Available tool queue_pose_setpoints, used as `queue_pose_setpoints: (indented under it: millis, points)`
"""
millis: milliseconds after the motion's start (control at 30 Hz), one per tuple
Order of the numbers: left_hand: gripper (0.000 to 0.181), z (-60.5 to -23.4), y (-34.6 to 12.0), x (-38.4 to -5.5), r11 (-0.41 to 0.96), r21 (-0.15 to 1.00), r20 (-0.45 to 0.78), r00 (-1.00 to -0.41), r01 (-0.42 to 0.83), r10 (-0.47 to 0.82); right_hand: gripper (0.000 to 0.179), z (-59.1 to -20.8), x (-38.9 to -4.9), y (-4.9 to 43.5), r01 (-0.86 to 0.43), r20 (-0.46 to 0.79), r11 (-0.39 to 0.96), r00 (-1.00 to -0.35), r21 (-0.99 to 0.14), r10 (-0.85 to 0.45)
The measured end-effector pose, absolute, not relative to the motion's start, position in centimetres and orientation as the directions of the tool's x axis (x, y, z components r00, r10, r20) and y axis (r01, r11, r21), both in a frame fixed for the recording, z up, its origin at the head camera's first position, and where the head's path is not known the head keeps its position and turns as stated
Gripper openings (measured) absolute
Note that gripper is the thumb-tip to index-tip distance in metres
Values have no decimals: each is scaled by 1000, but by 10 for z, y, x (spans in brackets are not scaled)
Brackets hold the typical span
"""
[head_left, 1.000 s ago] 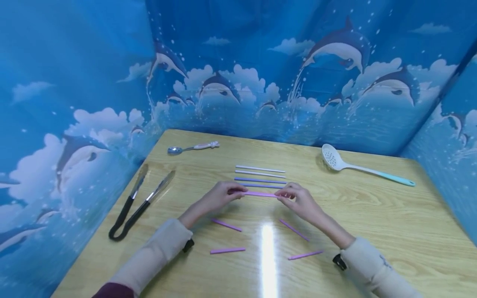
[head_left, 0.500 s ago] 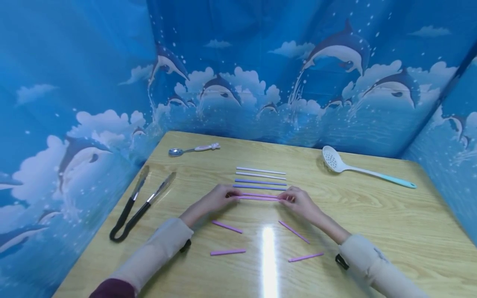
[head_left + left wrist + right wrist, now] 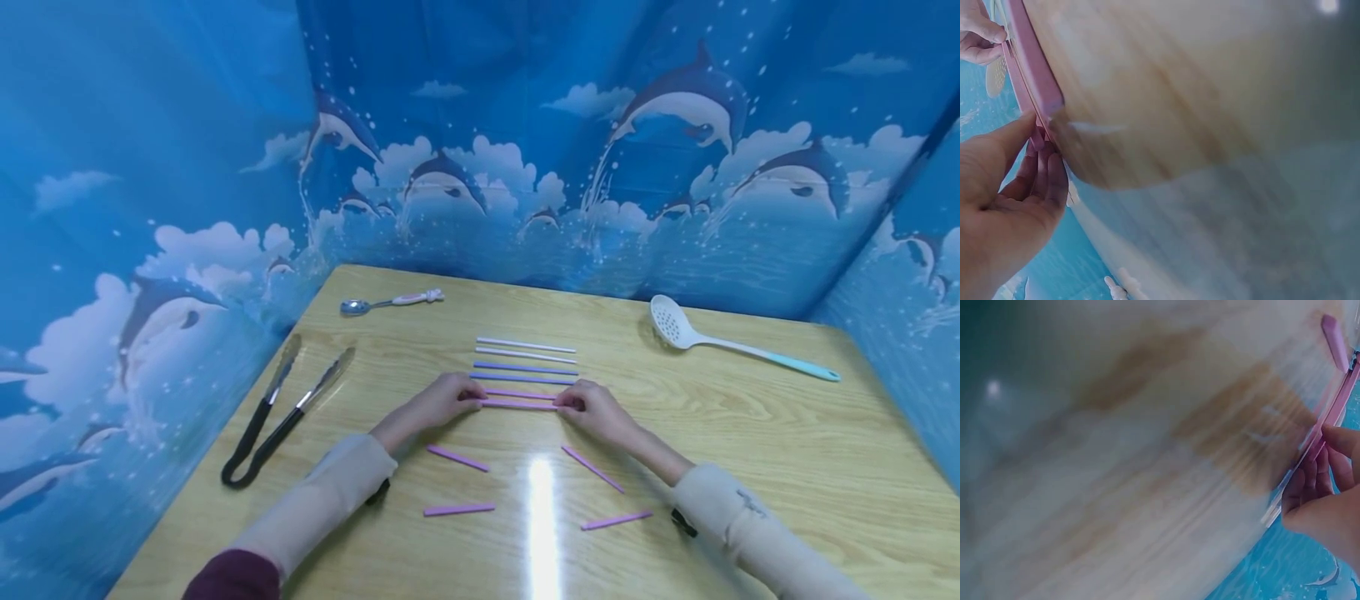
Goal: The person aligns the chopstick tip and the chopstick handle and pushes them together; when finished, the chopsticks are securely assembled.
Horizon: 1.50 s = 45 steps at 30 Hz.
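My left hand (image 3: 446,400) pinches the left end of a thin pink stick (image 3: 519,406) between thumb and fingers. At its other end my right hand (image 3: 600,412) pinches the same stick, which lies crosswise close over the table. Just beyond it is a second pink stick (image 3: 519,394), parallel, its ends near the fingertips. Farther back come two blue sticks (image 3: 523,367) and two pale lilac sticks (image 3: 525,344), lined up in a row. In the left wrist view, the left thumb and fingers (image 3: 1013,194) meet on the held stick's end.
Nearer the person lie shorter-looking pink sticks: two at left (image 3: 457,457) and two at right (image 3: 592,469). Black-handled tongs (image 3: 281,417) lie at left, a spoon (image 3: 390,302) at back left, a slotted skimmer (image 3: 720,337) at back right. A dolphin-print curtain (image 3: 480,167) encloses the wooden table (image 3: 787,450).
The single pink band between the hands has become two parallel sticks with a gap. Both hands have drawn the nearer stick slightly toward the person.
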<state>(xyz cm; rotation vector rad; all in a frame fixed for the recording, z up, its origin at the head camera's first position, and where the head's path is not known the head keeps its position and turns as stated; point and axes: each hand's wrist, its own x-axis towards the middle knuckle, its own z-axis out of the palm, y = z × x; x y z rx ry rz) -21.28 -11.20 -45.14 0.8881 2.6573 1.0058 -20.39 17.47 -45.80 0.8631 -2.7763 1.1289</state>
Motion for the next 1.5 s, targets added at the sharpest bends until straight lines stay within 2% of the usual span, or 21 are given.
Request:
queue_pose_setpoints:
  millis: [300, 533, 667, 867, 1133, 1367, 1500]
  points:
    - [15, -453, -112, -216, 601, 608, 77, -792, 519, 605, 4, -456, -205, 173, -521, 216, 613, -837, -594, -503]
    - [15, -452, -111, -216, 607, 614, 59, -795, 505, 603, 4, -454, -205, 173, -544, 236, 619, -827, -566, -511]
    - [15, -450, -112, -215, 601, 620, 68, -798, 504, 599, 5, -452, -204, 175, -518, 230, 629, -845, -579, -483]
    - [17, -448, -116, -212, 604, 671, 45, -836, 430, 547, 7, -444, -199, 182, -443, 196, 646, -886, -621, -419]
    - [17, -445, -128, -195, 558, 720, 69, -842, 413, 535, 8, -433, -186, 191, -378, 176, 632, -916, -677, -360]
    - [23, -444, -140, -170, 542, 770, 3, -852, 336, 523, 10, -431, -161, 194, -380, 188, 602, -915, -702, -358]
    - [24, -445, -144, -158, 531, 792, -30, -850, 301, 526, 11, -430, -146, 194, -356, 142, 594, -916, -722, -376]
